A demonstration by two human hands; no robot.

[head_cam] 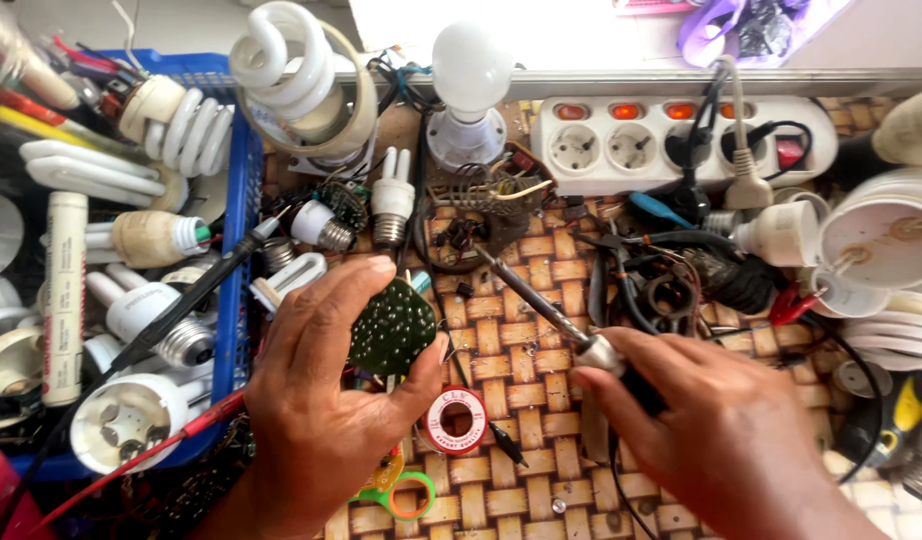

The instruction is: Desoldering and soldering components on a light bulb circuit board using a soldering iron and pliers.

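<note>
Board (391, 327) pinched solder-side up in our left hand (316, 400) | right hand (716, 425) grips soldering iron (551, 310) pen-style (tip kept off the joints) | solder reel (456, 420) within reach.

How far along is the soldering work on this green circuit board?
Done: the round green circuit board is out of its bulb. In hand: the left hand holds the board, the right hand holds the soldering iron. Left: its tip is away from the board; the solder spool lies untouched.

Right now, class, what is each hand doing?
Left hand: closed on a round green circuit board.
Right hand: closed on a soldering iron, tip up and left.
</note>
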